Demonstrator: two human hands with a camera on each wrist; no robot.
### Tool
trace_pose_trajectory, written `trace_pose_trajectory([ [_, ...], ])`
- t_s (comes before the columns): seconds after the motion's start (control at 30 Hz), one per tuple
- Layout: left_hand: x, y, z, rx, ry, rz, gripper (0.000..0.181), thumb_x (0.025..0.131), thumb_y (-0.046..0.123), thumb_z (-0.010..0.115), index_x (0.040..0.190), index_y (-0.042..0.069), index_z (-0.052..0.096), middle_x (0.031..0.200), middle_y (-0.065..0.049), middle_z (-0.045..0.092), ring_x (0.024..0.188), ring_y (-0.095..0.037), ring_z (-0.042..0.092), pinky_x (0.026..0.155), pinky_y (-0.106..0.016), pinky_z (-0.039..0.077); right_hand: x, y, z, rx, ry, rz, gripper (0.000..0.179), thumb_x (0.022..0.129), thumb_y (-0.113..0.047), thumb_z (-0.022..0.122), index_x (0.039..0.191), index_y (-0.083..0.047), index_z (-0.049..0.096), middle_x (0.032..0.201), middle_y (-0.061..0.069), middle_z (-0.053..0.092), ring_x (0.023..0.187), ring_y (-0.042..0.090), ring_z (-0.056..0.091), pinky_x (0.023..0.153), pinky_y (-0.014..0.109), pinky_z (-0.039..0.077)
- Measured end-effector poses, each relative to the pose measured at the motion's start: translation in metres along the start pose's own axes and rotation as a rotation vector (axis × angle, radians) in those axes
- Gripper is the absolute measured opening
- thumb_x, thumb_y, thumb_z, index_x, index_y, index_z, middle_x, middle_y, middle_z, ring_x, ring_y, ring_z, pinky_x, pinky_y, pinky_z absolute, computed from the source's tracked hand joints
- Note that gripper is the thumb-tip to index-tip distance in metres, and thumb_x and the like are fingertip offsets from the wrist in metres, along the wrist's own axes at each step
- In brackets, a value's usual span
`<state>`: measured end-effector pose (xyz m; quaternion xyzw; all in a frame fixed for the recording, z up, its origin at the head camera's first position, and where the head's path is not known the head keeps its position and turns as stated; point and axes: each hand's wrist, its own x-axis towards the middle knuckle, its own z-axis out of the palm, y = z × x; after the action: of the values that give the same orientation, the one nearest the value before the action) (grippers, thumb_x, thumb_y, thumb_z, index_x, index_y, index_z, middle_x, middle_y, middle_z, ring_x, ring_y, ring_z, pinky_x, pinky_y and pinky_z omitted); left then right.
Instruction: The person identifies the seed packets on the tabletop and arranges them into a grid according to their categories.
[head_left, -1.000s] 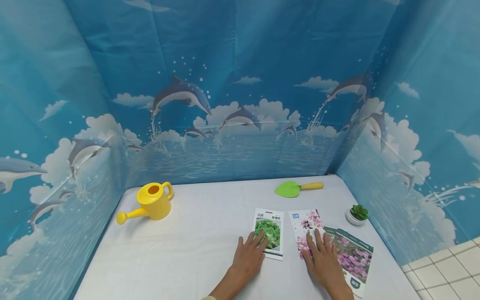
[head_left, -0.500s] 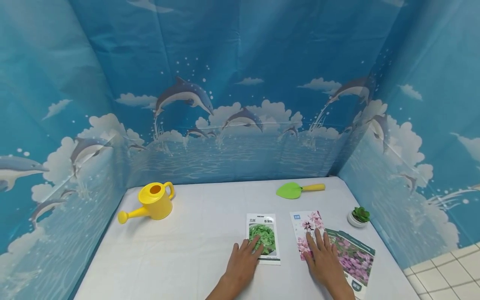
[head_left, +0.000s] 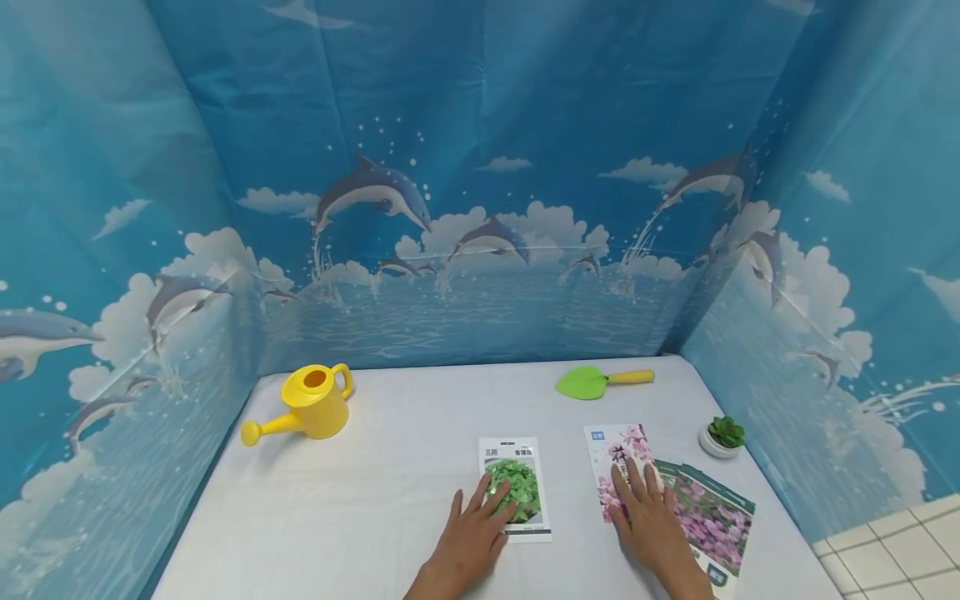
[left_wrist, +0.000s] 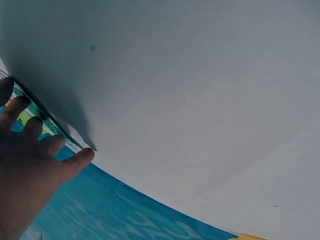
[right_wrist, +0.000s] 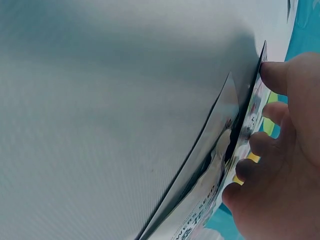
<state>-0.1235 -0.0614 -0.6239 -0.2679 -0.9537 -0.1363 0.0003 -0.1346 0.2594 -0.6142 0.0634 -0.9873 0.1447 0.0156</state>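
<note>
A seed packet with a green leafy picture (head_left: 525, 475) lies flat on the white table (head_left: 375, 475), just right of the middle. My left hand (head_left: 467, 540) rests its spread fingertips on the packet's lower left part. Farther right, my right hand (head_left: 651, 525) lies with extended fingers on a pink blossom packet (head_left: 606, 450), covering its lower right side. Partly under that hand, packets with purple flowers (head_left: 716, 527) overlap each other. In the right wrist view, the fingers (right_wrist: 262, 142) lie along the pink packet's face, and the packets' edges show beside them.
A yellow watering can (head_left: 318, 404) stands at the back left. Toward the back right lies a toy trowel (head_left: 583, 383) with a green blade and yellow handle. A small potted succulent (head_left: 723, 435) sits near the right edge. Dolphin-print curtains (head_left: 480, 317) enclose the back and sides.
My left hand has slid the green leafy packet leftward and slightly toward me, turning it a little. My right hand stays on the pink packet. The whole view shifts slightly.
</note>
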Motion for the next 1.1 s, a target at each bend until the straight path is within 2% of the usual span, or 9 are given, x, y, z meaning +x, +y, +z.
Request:
trace_pose_trajectory([
  [0.13, -0.008, -0.003, -0.001, -0.067, -0.007, 0.0, 0.046, 0.11, 0.033, 0.059, 0.154, 0.023, 0.061, 0.173, 0.003, 0.041, 0.162, -0.034, 0.031, 0.117, -0.075, 0.038, 0.0, -0.001, 0.0, 0.006, -0.006, -0.006, 0.064, 0.106, -0.025, 0.068, 0.161, -0.001, 0.047, 0.169, 0.032, 0.033, 0.155, 0.061, 0.023, 0.118, 0.085, 0.014],
  [0.37, -0.023, -0.004, -0.013, -0.105, -0.056, -0.037, 0.046, 0.11, 0.035, 0.059, 0.155, 0.025, 0.06, 0.173, 0.004, 0.039, 0.163, -0.031, 0.029, 0.118, -0.077, 0.034, 0.002, -0.002, 0.0, 0.039, -0.02, -0.004, 0.062, 0.105, -0.024, 0.069, 0.161, -0.004, 0.049, 0.169, 0.032, 0.032, 0.156, 0.062, 0.021, 0.117, 0.086, 0.012],
  [0.6, -0.039, -0.015, -0.003, -0.186, 0.003, -0.006, 0.046, 0.112, 0.037, 0.056, 0.155, 0.022, 0.059, 0.174, 0.004, 0.037, 0.166, -0.026, 0.021, 0.11, -0.086, 0.031, 0.003, -0.003, 0.0, 0.051, -0.044, 0.008, 0.064, 0.105, -0.026, 0.069, 0.161, -0.004, 0.047, 0.17, 0.03, 0.03, 0.157, 0.061, 0.019, 0.118, 0.086, 0.01],
  [0.7, -0.045, -0.019, -0.002, -0.195, -0.001, 0.012, 0.047, 0.112, 0.038, 0.055, 0.156, 0.021, 0.059, 0.175, 0.003, 0.036, 0.166, -0.026, 0.02, 0.109, -0.086, 0.033, 0.003, -0.004, 0.0, 0.06, -0.043, 0.007, 0.066, 0.105, -0.026, 0.07, 0.162, -0.003, 0.046, 0.17, 0.029, 0.031, 0.157, 0.06, 0.019, 0.118, 0.085, 0.01],
  [0.9, -0.054, -0.024, -0.001, -0.201, -0.022, 0.033, 0.046, 0.111, 0.035, 0.057, 0.155, 0.02, 0.06, 0.174, -0.003, 0.039, 0.164, -0.035, 0.026, 0.108, -0.087, 0.033, 0.001, -0.006, 0.004, 0.061, -0.009, -0.009, 0.066, 0.105, -0.027, 0.069, 0.161, 0.0, 0.046, 0.17, 0.028, 0.033, 0.156, 0.06, 0.021, 0.118, 0.085, 0.012],
  [1.03, -0.061, -0.028, 0.004, -0.201, -0.006, 0.046, 0.047, 0.114, 0.04, 0.05, 0.153, 0.019, 0.062, 0.173, -0.003, 0.041, 0.161, -0.039, 0.029, 0.107, -0.086, 0.035, 0.0, -0.007, 0.007, 0.068, 0.012, -0.021, 0.067, 0.105, -0.028, 0.07, 0.16, 0.002, 0.047, 0.17, 0.029, 0.034, 0.156, 0.061, 0.022, 0.117, 0.086, 0.014],
  [1.1, -0.065, -0.03, 0.007, -0.201, 0.023, 0.059, 0.047, 0.114, 0.041, 0.048, 0.152, 0.018, 0.064, 0.171, -0.004, 0.043, 0.159, -0.041, 0.033, 0.105, -0.086, 0.038, -0.001, -0.008, 0.009, 0.066, 0.009, -0.021, 0.068, 0.105, -0.029, 0.07, 0.16, 0.003, 0.046, 0.17, 0.029, 0.032, 0.156, 0.062, 0.022, 0.117, 0.085, 0.013],
])
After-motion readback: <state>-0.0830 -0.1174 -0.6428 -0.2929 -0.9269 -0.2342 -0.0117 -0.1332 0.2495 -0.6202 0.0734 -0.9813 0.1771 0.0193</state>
